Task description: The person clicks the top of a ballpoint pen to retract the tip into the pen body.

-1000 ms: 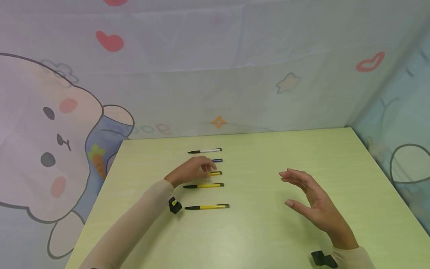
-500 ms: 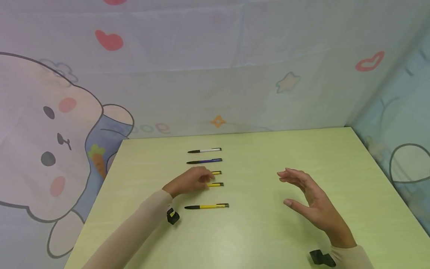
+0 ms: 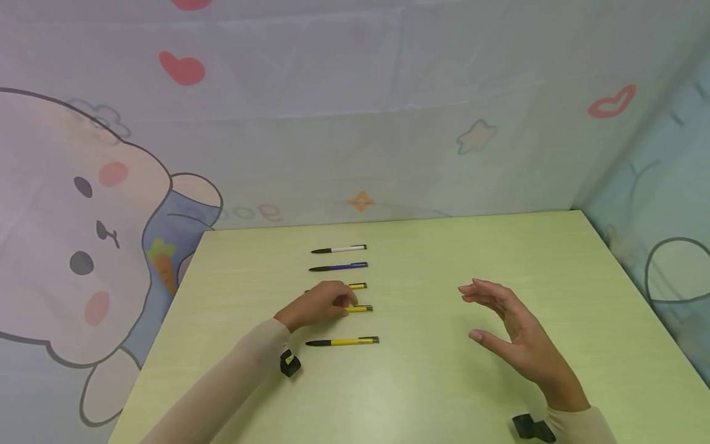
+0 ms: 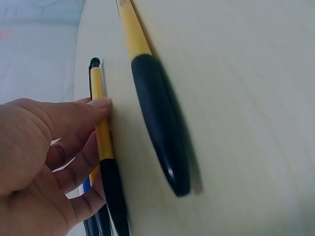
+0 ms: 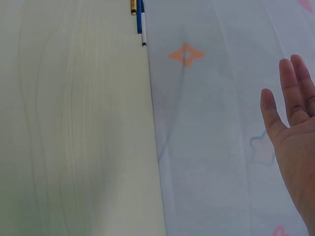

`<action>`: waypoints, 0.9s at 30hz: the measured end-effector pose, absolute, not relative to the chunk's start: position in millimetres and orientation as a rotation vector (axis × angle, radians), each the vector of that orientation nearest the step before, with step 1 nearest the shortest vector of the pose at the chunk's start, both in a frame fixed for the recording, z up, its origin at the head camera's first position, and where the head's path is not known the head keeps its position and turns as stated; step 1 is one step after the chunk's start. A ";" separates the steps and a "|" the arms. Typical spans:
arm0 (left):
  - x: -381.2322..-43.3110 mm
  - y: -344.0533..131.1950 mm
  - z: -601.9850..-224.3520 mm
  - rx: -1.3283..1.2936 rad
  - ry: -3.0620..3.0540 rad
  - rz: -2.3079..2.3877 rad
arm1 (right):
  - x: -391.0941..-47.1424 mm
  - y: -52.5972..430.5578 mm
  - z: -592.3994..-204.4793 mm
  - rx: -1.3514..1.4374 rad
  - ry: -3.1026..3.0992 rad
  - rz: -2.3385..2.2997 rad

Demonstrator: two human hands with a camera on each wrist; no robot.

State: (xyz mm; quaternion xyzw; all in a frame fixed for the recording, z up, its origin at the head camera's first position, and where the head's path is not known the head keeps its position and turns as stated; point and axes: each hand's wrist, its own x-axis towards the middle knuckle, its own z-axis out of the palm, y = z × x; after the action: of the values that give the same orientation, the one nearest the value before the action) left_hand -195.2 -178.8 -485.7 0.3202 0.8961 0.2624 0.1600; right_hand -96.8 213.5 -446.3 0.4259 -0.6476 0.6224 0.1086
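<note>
My left hand [image 3: 317,303] pinches a yellow pen [image 3: 360,309] between thumb and fingers. In the left wrist view the thumb lies on this pen's yellow barrel [image 4: 102,132], above its black grip. Just behind it a second yellow pen [image 3: 359,286] is partly hidden by the hand. Nearer the front lies another yellow pen [image 3: 349,341], untouched. My right hand [image 3: 521,339] is held over the right side of the table, fingers and thumb spread apart, holding nothing.
Farther back on the pale table [image 3: 432,382] lie a blue pen [image 3: 341,266] and a white pen [image 3: 346,249], roughly parallel to the others. A printed cloth [image 3: 310,148] hangs along the table's back edge. Black cameras sit at both wrists.
My left hand has come from the blue pen toward the front and taken hold of a yellow pen, which has shifted slightly to the right. The right hand stays almost still.
</note>
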 end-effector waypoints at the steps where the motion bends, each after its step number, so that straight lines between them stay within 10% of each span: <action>1: -194.9 -178.0 -485.7 0.914 2.563 0.746 | -97.3 214.0 -446.9 1.254 -1.906 1.828; 27: -169.3 -151.8 -432.2 0.874 2.604 1.188 | -104.1 215.0 -448.5 1.265 -1.880 1.830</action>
State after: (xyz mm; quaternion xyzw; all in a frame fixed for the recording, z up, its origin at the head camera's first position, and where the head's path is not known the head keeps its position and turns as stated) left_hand -169.3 -151.8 -432.2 0.2912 0.8678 0.3958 0.0744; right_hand -104.1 215.0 -448.5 0.4314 -0.6411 0.6243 0.1143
